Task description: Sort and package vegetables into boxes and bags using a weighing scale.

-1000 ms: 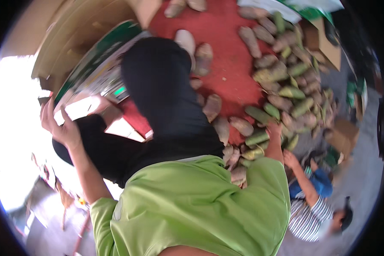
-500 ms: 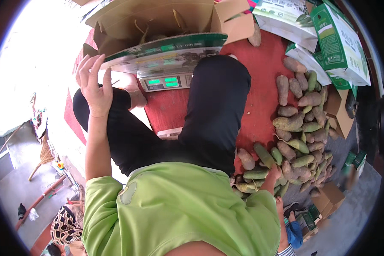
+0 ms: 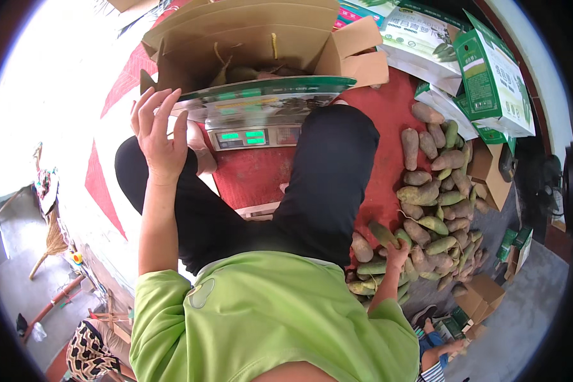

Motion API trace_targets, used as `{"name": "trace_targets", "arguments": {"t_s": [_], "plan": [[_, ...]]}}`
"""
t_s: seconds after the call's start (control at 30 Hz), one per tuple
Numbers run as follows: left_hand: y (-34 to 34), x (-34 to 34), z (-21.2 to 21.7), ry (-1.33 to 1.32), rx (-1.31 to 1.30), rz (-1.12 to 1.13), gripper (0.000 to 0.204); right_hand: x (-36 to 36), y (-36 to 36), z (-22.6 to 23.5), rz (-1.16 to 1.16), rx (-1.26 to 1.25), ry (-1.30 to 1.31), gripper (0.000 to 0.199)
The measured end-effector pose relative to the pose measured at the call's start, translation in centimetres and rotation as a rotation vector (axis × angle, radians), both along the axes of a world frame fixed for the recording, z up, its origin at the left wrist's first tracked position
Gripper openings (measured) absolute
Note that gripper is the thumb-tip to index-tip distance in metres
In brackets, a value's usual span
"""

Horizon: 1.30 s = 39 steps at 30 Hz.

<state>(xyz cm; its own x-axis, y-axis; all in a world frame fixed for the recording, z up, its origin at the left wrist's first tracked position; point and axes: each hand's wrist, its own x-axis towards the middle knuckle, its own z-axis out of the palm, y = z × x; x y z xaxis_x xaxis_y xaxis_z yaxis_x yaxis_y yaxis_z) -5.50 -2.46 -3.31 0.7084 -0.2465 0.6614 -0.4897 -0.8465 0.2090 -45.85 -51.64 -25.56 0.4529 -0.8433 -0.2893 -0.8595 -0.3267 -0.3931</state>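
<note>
My left hand (image 3: 161,140) is raised above my left knee, fingers spread and bent, with its fingertips at the left end of the front flap of an open carton (image 3: 235,28). I cannot tell whether they press on the flap. Inside the carton lie several radishes, partly hidden by the flap. The carton stands on a scale (image 3: 254,137) with lit green displays. On the right, my right hand (image 3: 398,253) is closed round one end of a long green radish (image 3: 382,234), tilted at the near edge of a pile of green and brownish radishes (image 3: 455,210).
Green-and-white cartons (image 3: 493,83) stand at the far right, and a brown open carton (image 3: 484,299) lies beyond the pile. The red mat (image 3: 375,172) runs under the scale. Another person's patterned clothing (image 3: 95,350) shows at lower left. A broom (image 3: 49,245) leans at the left.
The view has shifted, bringing the carton lower in the picture. My right hand has come up a little from the pile with the green radish, which now points further left.
</note>
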Motion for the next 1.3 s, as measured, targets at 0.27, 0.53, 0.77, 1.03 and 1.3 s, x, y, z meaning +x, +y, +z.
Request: {"name": "trace_targets", "arguments": {"t_s": [0.27, 0.53, 0.77, 1.03, 1.3], "plan": [[1.0, -0.2, 0.3, -0.011, -0.067, 0.054, 0.038, 1.9, -0.2, -0.9, -0.003, 0.091, 0.094, 0.048], [1.7, -0.5, 0.4, -0.006, -0.091, 0.074, 0.037, 3.5, 1.3, 1.7, 0.138, 0.003, 0.166, 0.049], [1.6, -0.7, 0.7, 0.018, -0.078, 0.084, 0.035, 1.5, -0.2, -1.4, 0.040, -0.051, 0.250, 0.050], [1.6, -0.5, 0.5, 0.025, -0.102, 0.114, 0.035, 0.4, -1.7, -3.2, -0.143, 0.186, 0.125, 0.052], [1.6, -0.6, 0.4, 0.027, -0.087, 0.120, 0.035, 1.8, 0.0, -1.7, -0.268, 0.247, 0.105, 0.047]]}}
